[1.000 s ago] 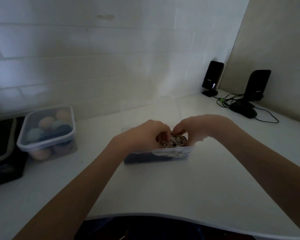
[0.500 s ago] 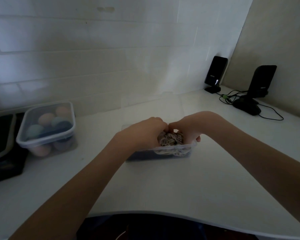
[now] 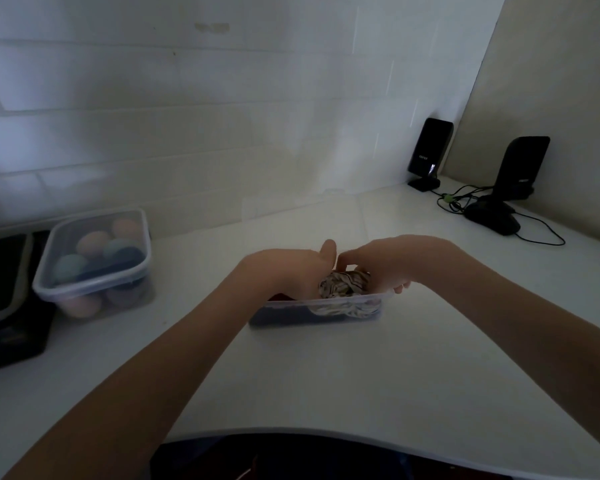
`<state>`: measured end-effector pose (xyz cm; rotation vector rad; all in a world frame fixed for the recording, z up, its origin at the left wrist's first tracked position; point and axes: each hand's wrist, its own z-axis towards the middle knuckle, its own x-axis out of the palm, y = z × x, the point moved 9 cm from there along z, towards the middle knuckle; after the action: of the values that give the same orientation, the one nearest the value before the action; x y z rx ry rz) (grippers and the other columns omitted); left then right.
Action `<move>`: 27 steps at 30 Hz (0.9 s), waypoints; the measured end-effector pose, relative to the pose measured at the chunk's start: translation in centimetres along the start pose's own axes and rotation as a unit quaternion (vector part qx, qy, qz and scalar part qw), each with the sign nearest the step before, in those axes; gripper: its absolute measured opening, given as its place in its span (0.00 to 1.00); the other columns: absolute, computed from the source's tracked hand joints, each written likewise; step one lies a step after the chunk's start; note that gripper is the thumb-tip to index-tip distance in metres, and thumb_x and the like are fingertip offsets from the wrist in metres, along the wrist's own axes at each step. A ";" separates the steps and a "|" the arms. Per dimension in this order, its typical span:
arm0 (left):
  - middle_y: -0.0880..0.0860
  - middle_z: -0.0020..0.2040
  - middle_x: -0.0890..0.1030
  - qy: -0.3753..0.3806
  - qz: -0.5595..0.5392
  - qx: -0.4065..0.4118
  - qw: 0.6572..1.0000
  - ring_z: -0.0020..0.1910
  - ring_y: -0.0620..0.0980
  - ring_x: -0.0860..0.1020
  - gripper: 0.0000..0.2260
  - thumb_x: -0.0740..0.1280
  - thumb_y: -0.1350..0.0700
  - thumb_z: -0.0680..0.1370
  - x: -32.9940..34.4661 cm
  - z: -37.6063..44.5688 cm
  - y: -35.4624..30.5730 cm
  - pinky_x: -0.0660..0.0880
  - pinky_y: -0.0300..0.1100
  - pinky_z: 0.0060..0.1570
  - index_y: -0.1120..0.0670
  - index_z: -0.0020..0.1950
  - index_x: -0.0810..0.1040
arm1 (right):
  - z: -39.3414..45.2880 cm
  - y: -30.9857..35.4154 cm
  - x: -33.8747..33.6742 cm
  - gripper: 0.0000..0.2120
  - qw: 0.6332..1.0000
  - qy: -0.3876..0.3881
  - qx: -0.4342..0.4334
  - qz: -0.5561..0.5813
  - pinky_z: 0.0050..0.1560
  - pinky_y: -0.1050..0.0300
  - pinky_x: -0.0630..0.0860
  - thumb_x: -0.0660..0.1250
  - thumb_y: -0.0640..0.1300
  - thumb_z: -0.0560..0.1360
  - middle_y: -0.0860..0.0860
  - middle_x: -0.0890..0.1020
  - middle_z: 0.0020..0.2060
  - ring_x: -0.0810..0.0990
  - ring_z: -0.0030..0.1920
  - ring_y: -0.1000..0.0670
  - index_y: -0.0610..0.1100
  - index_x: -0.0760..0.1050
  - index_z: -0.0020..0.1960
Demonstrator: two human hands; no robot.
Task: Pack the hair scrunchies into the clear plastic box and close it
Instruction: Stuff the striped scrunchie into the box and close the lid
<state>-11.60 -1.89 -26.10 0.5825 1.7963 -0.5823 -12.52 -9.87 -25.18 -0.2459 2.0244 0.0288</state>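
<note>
The clear plastic box (image 3: pixel 326 306) lies open on the white table, between my hands. A striped white-and-brown scrunchie (image 3: pixel 342 285) bulges above its right half, and dark scrunchies (image 3: pixel 284 315) show through the left wall. My right hand (image 3: pixel 385 268) curls its fingers over the striped scrunchie at the box's right end. My left hand (image 3: pixel 288 271) reaches down into the box beside that scrunchie with its thumb sticking up. Its fingers are hidden behind the back of the hand. No lid for this box is in view.
A lidded clear container (image 3: pixel 94 265) of coloured balls stands at the left, beside a black device (image 3: pixel 7 299). Two black speakers (image 3: pixel 430 150) (image 3: pixel 520 168) with cables (image 3: pixel 458 199) sit at the back right. The table's curved front edge (image 3: pixel 291 432) is close to me.
My left thumb has lifted off the scrunchie and now points up. My right hand has stayed curled over the striped scrunchie, which sits a little lower in the box.
</note>
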 end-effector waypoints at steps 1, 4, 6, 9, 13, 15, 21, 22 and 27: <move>0.59 0.48 0.77 -0.002 0.002 0.000 1.000 0.44 0.57 0.75 0.26 0.67 0.54 0.74 0.0 0.0 0.0 0.76 0.52 0.46 0.57 0.64 0.55 | 0.0 0.0 0.0 0.23 1.000 -0.006 0.002 -0.007 0.28 0.63 0.73 0.62 0.43 0.73 0.50 0.78 0.45 0.77 0.28 0.51 0.57 0.64 0.67; 0.54 0.38 0.72 -0.007 0.014 0.006 1.000 0.39 0.55 0.72 0.23 0.65 0.55 0.75 -0.2 -0.2 -0.4 0.72 0.50 0.39 0.57 0.62 0.55 | 0.2 -0.2 0.4 0.27 0.999 0.021 0.010 0.038 0.27 0.63 0.76 0.62 0.39 0.74 0.49 0.75 0.42 0.78 0.27 0.52 0.58 0.61 0.69; 0.51 0.35 0.67 -0.010 0.020 0.008 1.000 0.39 0.55 0.70 0.22 0.64 0.55 0.76 -0.3 -0.2 -0.6 0.68 0.48 0.39 0.58 0.62 0.56 | 0.3 -0.1 0.8 0.30 0.995 0.052 0.012 0.080 0.27 0.63 0.78 0.64 0.38 0.74 0.47 0.75 0.41 0.79 0.27 0.51 0.58 0.58 0.70; 0.50 0.35 0.66 -0.008 0.017 0.006 1.000 0.39 0.54 0.70 0.21 0.63 0.55 0.76 -0.1 0.1 -0.3 0.68 0.48 0.39 0.58 0.62 0.56 | 0.5 -0.1 0.8 0.31 0.994 0.062 0.012 0.093 0.27 0.61 0.78 0.65 0.36 0.73 0.45 0.74 0.40 0.79 0.26 0.50 0.57 0.59 0.69; 0.53 0.39 0.72 -0.025 -0.028 0.009 0.999 0.39 0.52 0.71 0.14 0.63 0.55 0.76 0.3 -0.1 0.5 0.70 0.46 0.39 0.55 0.57 0.60 | 0.4 -0.2 0.6 0.27 0.993 0.042 0.009 0.111 0.26 0.60 0.78 0.64 0.35 0.73 0.45 0.75 0.42 0.78 0.25 0.51 0.56 0.62 0.66; 0.50 0.40 0.73 -0.045 -0.074 0.016 0.996 0.39 0.50 0.71 0.12 0.64 0.53 0.75 0.0 -0.5 0.8 0.69 0.43 0.38 0.51 0.53 0.63 | 0.1 -0.4 0.6 0.27 0.992 0.038 0.000 0.122 0.29 0.60 0.79 0.63 0.36 0.73 0.45 0.77 0.53 0.80 0.27 0.50 0.56 0.63 0.67; 0.49 0.55 0.76 -0.090 -0.121 0.057 0.987 0.52 0.49 0.73 0.10 0.65 0.53 0.76 -1.8 -2.2 1.0 0.72 0.44 0.53 0.49 0.56 0.74 | -1.6 -1.0 -0.7 0.24 0.988 0.034 -0.041 0.146 0.45 0.57 0.78 0.65 0.43 0.75 0.53 0.73 0.67 0.79 0.57 0.48 0.56 0.67 0.68; 0.49 0.57 0.76 -0.114 -0.135 0.066 0.982 0.54 0.48 0.73 0.08 0.64 0.56 0.76 -2.5 -2.7 1.2 0.72 0.44 0.56 0.49 0.54 0.76 | -2.1 -1.0 -1.6 0.20 0.987 0.007 -0.051 0.152 0.51 0.55 0.78 0.63 0.42 0.76 0.53 0.75 0.66 0.78 0.59 0.49 0.55 0.69 0.67; 0.50 0.48 0.81 -0.193 -0.148 0.085 0.966 0.49 0.46 0.76 0.15 0.61 0.69 0.71 -4.1 -4.6 1.4 0.73 0.37 0.51 0.53 0.42 0.83 | -3.9 -0.2 -5.4 0.17 0.971 -0.144 -0.069 0.177 0.49 0.59 0.77 0.57 0.33 0.73 0.52 0.86 0.42 0.82 0.44 0.54 0.48 0.83 0.44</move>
<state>-12.85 1.66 -21.10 0.2868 1.4769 -0.9922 -13.63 -9.66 -18.62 0.0349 1.7547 0.4077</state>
